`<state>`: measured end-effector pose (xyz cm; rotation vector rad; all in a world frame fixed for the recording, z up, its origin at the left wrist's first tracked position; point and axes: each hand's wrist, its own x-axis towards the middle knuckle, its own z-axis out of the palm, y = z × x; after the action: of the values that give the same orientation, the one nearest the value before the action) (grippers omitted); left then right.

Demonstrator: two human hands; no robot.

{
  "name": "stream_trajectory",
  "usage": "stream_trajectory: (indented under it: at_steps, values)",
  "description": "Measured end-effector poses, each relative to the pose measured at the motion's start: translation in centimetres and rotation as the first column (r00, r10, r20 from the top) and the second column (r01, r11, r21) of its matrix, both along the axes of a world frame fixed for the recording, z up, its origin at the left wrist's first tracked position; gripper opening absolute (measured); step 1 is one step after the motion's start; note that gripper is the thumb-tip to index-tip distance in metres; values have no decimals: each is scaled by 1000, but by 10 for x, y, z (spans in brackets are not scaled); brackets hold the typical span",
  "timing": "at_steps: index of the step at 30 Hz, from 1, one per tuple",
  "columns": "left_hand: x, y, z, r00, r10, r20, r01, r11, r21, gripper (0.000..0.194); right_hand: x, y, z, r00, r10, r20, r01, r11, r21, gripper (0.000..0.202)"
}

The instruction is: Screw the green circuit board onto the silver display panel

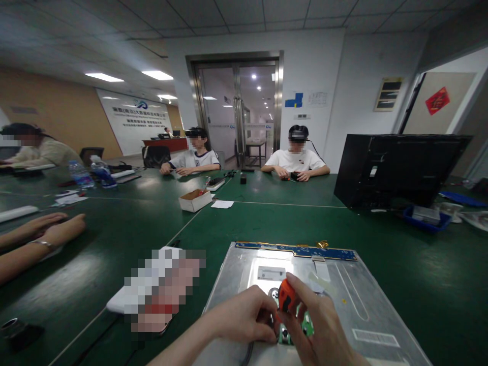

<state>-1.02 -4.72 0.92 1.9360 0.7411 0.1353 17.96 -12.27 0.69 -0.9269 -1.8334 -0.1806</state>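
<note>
- At the far left of a dark green tabletop (267, 221), a person in a pale long-sleeved top (57, 151) leans over the surface.
- Nearer, a co-worker's pair of hands (61, 230), one wrist banded, rests at the table; what they hold cannot be told.
- Behind them stand two clear plastic bottles with blue labels (102, 174).
- Just right, a blurred white slab (145, 279) lies on the table.
- Farther back, a seated person in a white shirt with dark trim (196, 158) sits beyond a small open white cardboard box (195, 201).
- Front and centre, the camera wearer's left hand (247, 314) curls its fingers low over a flat silver metal panel (232, 282); whether it pinches anything cannot be told.
- Beside it, an orange-and-black tool handle (286, 296) stands roughly upright above a small green circuit board (308, 324) on the panel, which lies flat before the wearer, a narrow blue circuit strip (305, 251) along its far edge.
- The wearer's right hand (322, 323) grasps that handle between thumb and fingers.
- Across the table, a person in a white T-shirt (310, 161) sits with both hands together.
- At right, a black monitor (400, 170) stands near a shallow blue plastic tray (409, 219).
</note>
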Motion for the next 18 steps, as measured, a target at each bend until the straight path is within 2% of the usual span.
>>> stream_trajectory:
  at_steps: [4,15,18]
  values:
    - [-1,2,-3,1000,-14,9,14,1000,8,8,-1,2,-1,1000,8,-6,-8,1000,16,47]
    - [-1,5,-8,1000,-31,0,31,999,32,11,-2,-5,-6,999,-50,-16,49,996,-68,43]
    - [0,3,-6,999,-32,-10,32,999,31,10,0,-3,-8,999,-41,-19,40,998,-39,45]
